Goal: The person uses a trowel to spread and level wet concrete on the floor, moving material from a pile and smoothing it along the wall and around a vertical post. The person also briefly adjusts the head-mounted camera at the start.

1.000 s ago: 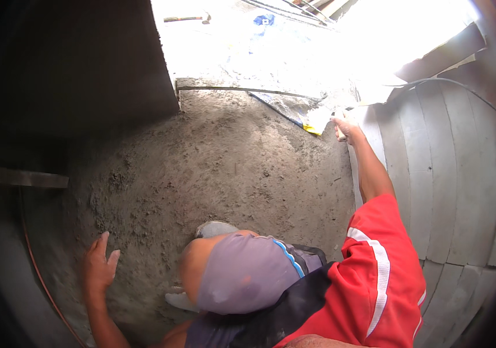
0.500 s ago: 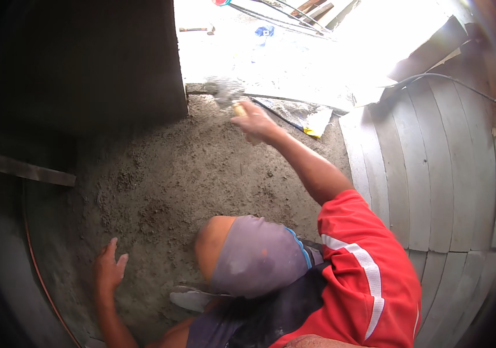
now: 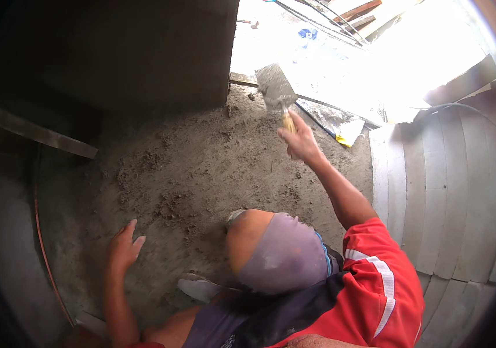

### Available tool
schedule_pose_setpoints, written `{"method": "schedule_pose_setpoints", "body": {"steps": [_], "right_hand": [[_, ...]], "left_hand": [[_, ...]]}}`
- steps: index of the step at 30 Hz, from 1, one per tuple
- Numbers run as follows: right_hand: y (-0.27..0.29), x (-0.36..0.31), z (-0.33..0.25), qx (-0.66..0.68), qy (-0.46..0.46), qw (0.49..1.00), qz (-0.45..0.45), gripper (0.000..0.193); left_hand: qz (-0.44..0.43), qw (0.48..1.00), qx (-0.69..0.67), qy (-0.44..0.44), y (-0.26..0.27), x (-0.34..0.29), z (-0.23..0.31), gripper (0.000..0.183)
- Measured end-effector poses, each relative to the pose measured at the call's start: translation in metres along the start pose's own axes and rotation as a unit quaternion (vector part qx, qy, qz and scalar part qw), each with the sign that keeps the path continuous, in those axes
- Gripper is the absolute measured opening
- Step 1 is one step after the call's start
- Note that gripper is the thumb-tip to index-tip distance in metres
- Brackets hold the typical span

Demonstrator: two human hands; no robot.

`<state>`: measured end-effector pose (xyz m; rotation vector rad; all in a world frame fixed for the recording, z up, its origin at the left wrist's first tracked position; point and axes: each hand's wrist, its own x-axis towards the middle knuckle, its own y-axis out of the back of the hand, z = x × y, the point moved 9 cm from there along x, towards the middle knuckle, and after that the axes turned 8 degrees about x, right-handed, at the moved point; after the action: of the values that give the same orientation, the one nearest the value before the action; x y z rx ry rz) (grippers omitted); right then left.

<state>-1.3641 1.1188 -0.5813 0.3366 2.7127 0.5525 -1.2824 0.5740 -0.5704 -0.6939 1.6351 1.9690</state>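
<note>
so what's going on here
A person in a red, white-striped shirt crouches over a rough, crumbly grey floor. The right hand grips a flat grey metal trowel by its pale wooden handle, the blade pointing away from the body. The left hand is open and empty; whether it touches the floor is unclear.

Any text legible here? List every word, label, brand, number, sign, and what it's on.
No legible text in view.
Trowel in the right hand: no readable marking.
Blue patch near the top: pale mark, too small and washed out to read.
Yellow-edged sheet: no lettering readable.
Red shirt: white stripe, no lettering visible.
</note>
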Motion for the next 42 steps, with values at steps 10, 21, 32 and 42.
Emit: {"method": "schedule_pose_setpoints", "body": {"steps": [10,21,32,42], "right_hand": [[-0.002,-0.020,0.060,-0.019,-0.044,0.996,-0.071,0.075],[-0.114,-0.024,0.075,-0.038,-0.086,0.959,-0.266,0.076],[-0.208,-0.054,0.022,-0.247,0.209,0.874,-0.363,0.072],[-0.217,0.103,-0.036,-0.453,0.356,0.805,-0.146,0.062]], "left_hand": [[0.027,0.998,-0.058,0.018,-0.013,0.007,-0.034,0.057],[0.019,0.995,-0.095,0.026,-0.023,0.012,-0.055,0.058],[0.044,0.998,0.004,-0.035,0.011,-0.015,-0.022,0.056],[0.024,0.992,-0.035,-0.120,0.031,-0.193,0.057,0.054]]}}
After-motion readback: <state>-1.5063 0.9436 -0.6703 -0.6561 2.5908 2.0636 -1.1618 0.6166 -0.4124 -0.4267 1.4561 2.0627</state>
